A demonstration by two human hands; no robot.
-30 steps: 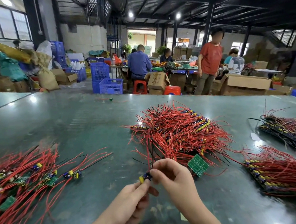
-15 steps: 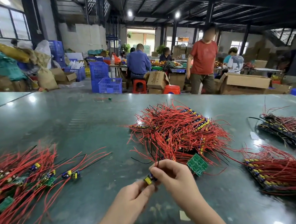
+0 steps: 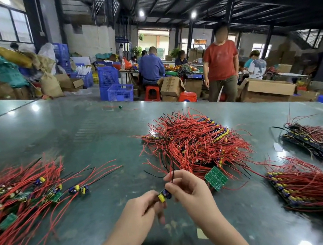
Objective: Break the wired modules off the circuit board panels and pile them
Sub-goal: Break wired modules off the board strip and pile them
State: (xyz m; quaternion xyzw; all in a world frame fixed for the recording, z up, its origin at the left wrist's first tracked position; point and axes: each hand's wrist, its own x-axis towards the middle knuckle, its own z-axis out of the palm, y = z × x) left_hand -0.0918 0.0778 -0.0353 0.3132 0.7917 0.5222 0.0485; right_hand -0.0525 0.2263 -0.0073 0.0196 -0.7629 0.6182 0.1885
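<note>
Both hands pinch one small wired module [image 3: 164, 196], with a yellow and a blue part and red and black wires rising from it. My left hand [image 3: 141, 211] grips its left side, my right hand [image 3: 188, 188] its right side and the wires. Behind them lies a heap of wired panels [image 3: 192, 143] with red leads, a green board [image 3: 216, 177] sticking out at its near edge. At the left spreads the pile of broken-off modules [image 3: 18, 194].
The work sits on a dark green glossy table [image 3: 88, 132]. Two more panel stacks lie at the right [image 3: 313, 186] and far right [image 3: 321, 142]. Beyond the table's far edge stand a person in a red shirt [image 3: 220, 63], seated workers, blue crates and cardboard boxes.
Both hands have lowered slightly toward me, still holding the module between them. The person in the red shirt has stepped left along the far side.
</note>
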